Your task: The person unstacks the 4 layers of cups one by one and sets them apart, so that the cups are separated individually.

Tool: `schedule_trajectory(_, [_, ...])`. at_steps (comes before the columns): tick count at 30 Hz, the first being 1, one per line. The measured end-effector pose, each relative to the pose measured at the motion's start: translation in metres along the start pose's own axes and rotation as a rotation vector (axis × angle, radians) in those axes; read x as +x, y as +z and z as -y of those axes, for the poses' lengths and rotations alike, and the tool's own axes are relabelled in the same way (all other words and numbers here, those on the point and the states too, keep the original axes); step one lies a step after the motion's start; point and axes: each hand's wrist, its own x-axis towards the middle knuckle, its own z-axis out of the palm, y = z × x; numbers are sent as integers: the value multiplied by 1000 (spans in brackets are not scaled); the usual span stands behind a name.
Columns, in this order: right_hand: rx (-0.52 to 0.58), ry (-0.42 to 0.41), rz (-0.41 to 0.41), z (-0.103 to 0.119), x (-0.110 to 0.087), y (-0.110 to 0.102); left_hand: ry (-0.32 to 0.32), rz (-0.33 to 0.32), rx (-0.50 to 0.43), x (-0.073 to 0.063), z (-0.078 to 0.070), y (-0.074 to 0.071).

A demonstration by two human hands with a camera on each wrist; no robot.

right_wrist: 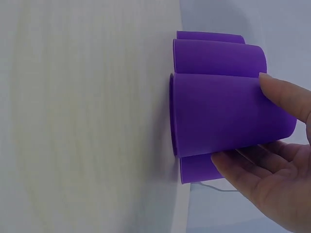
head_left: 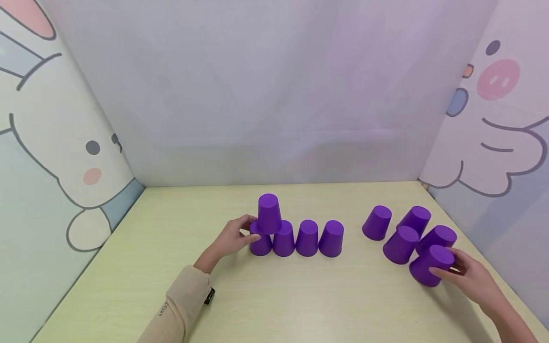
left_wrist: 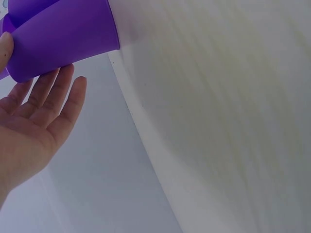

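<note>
Cartoon-printed walls (head_left: 47, 162) flank the pale surface (head_left: 317, 300); left hand (head_left: 233, 237) pinches the lower leftmost cup (head_left: 261, 247), right hand (head_left: 477, 281) the nearest cup (head_left: 428, 266)

A gap is left between the four-cup row (head_left: 307, 238) and five-cup cluster (head_left: 401, 245); passage above the row's left end is blocked by the upper cup (head_left: 269, 214).

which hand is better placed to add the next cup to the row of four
Probably the right hand: it grips the front cup on the right side, while the left hand holds the leftmost cup, beneath the upper cup.
</note>
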Motion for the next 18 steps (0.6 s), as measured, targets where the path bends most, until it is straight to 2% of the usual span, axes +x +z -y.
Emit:
schedule_trajectory(4, [-18, 16, 0, 0, 0, 1, 2, 0, -1, 0, 0, 0])
schedule_trajectory(9, [28, -27, -23, 5, 1, -1, -1, 0, -10, -1, 1, 1])
schedule_trajectory(14, [111, -71, -74, 20, 3, -8, -5, 0, -12, 0, 2, 1])
schedule_trajectory(18, [82, -71, -116, 36, 4, -14, -6, -1, -19, 0, 2, 2])
